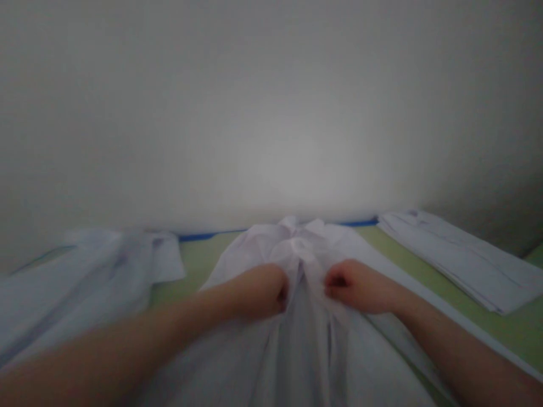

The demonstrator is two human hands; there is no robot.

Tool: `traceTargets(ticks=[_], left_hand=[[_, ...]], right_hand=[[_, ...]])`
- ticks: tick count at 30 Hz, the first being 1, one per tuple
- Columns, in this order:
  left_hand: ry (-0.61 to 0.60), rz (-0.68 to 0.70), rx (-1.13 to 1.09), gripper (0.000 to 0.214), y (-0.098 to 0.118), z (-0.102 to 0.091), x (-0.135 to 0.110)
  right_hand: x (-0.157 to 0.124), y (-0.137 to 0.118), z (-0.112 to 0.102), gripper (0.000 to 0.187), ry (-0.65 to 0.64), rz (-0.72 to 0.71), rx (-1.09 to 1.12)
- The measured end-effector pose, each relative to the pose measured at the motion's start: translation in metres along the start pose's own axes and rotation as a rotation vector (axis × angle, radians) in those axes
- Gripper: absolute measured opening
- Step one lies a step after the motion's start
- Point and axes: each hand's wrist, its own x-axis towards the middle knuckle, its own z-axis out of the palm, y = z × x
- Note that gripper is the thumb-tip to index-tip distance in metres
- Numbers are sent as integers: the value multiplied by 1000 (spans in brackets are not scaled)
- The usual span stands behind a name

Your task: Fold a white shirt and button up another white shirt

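Observation:
A white shirt-like garment (250, 243) lies spread out in front of me, its collar end toward the wall and an opening running down its middle. My left hand (267, 288) is closed on the cloth at the left edge of that opening, just below the collar area. On the opposite edge, my right hand (350, 285) pinches the cloth between thumb and fingers. Between the two hands the fabric hangs in loose folds. Blur hides the fine details of the cloth and fingertips.
A rumpled white garment (127, 265) lies to the left. At the right is a flat, folded white garment (449, 254). Everything rests on a green surface (199, 257) with a blue strip (197, 236) along its back edge, against a pale wall (271, 113).

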Motion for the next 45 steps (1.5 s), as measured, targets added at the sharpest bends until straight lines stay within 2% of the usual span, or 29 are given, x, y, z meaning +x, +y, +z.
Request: traceTargets(ticks=[7,14,18,25,29,38,42,45], left_hand=[[62,14,108,16,-1,8,-1],[59,-87,-212,21,15,4,9],[55,-100,-321,22,17,11,9],[-69,-153,-393,24,10,13,6],[-97,-139,-411,23,6,16,6],[-97,-123,-436,23,4,17,4],[-124,-106,-453,23,2,16,3],[-141,-93,-480,23,1,16,2]], right_hand=[[1,-10,7,16,187,18,-69],[-4,-23,16,18,344,-36,-157],[-5,-28,25,19,324,-100,-189],[-2,-26,38,19,302,-87,-183],[0,-24,38,21,276,-118,-193],[-4,-27,38,25,311,-248,-312],[-6,-28,33,23,240,-314,-242],[-4,-25,31,22,189,-301,-149]])
